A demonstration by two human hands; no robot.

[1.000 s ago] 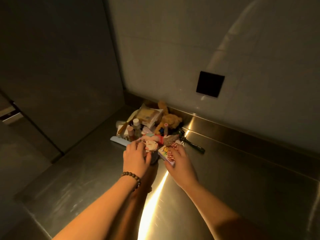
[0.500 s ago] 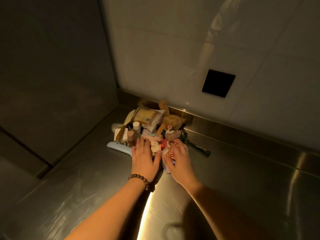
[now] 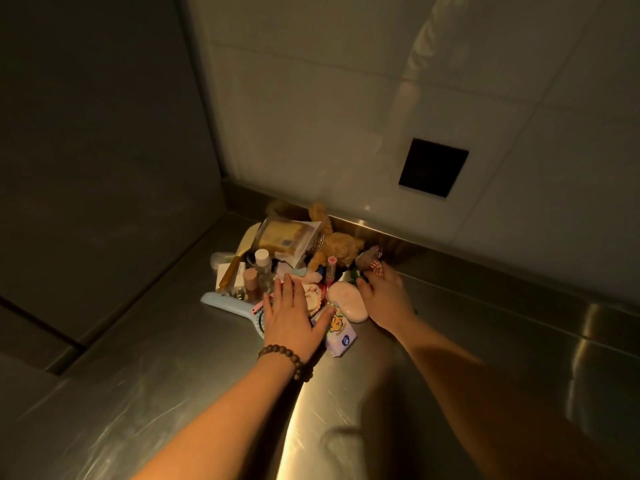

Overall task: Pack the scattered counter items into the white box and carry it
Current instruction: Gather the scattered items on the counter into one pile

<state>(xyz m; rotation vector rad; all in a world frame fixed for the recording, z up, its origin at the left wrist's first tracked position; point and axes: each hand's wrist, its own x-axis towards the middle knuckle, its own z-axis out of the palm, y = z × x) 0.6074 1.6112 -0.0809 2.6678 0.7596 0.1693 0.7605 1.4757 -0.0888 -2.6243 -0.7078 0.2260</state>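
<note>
A heap of small items lies in the counter's back corner: a brown plush bear (image 3: 337,245), a clear bag with a tan packet (image 3: 285,237), small bottles (image 3: 262,263), a light blue brush (image 3: 227,301), a pale oval soap (image 3: 348,301) and a tissue pack with a cartoon print (image 3: 341,336). My left hand (image 3: 292,318), with a bead bracelet at the wrist, lies flat with straight fingers on the front of the heap. My right hand (image 3: 382,296) reaches the heap's right side, fingers by a small plush with a checked bow (image 3: 372,265). No white box is in sight.
The steel counter (image 3: 173,393) runs toward me and to the right. A dark panel wall (image 3: 104,150) closes the left side. White tiles with a black square plate (image 3: 433,168) form the back wall.
My right hand moved right, off the tissue pack and onto the heap's right side, uncovering the soap and the pack. My left hand stayed flat on the heap.
</note>
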